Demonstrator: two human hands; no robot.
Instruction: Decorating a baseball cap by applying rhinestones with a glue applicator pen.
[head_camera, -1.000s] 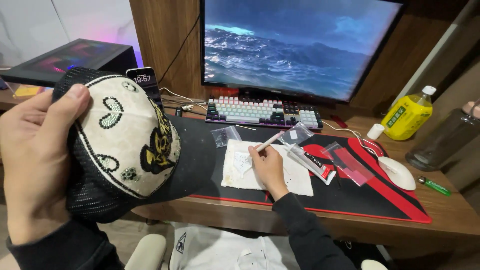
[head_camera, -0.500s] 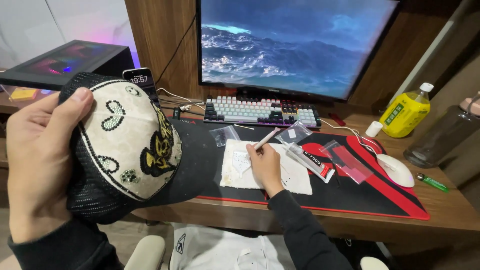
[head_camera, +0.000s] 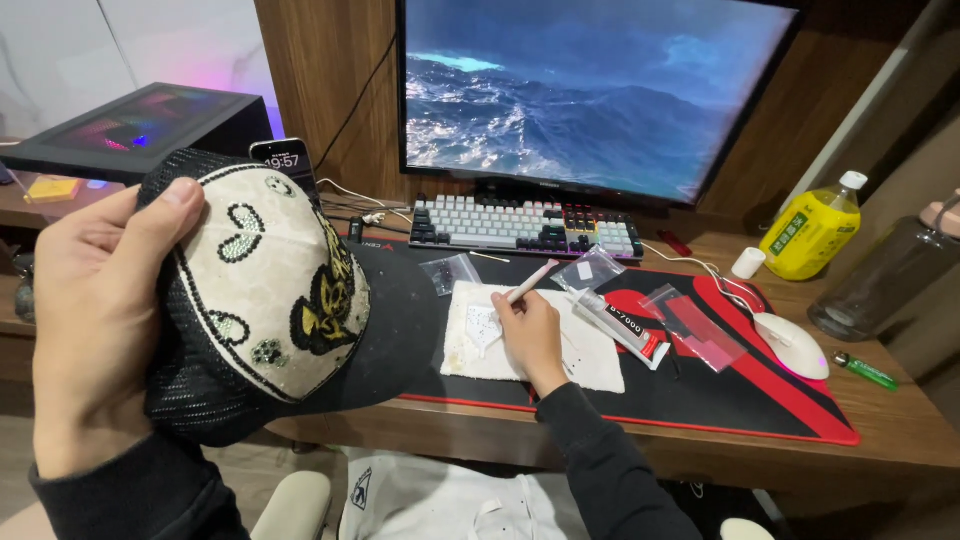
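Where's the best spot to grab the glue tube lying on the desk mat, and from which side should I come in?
Probably grip the glue tube across its flat middle, coming from above. It lies flat and diagonal on the red and black desk mat, just right of the white cloth, so fingers fit on its two long sides. The right hand with its pick-up pen is nearest; the left hand holds the cap.

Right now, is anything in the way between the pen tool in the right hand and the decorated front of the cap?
Nothing visible stands between them. The right hand holds the pen tool over the white cloth, and the left hand holds the cap up to the left of it, with only bare black mat and open air between.
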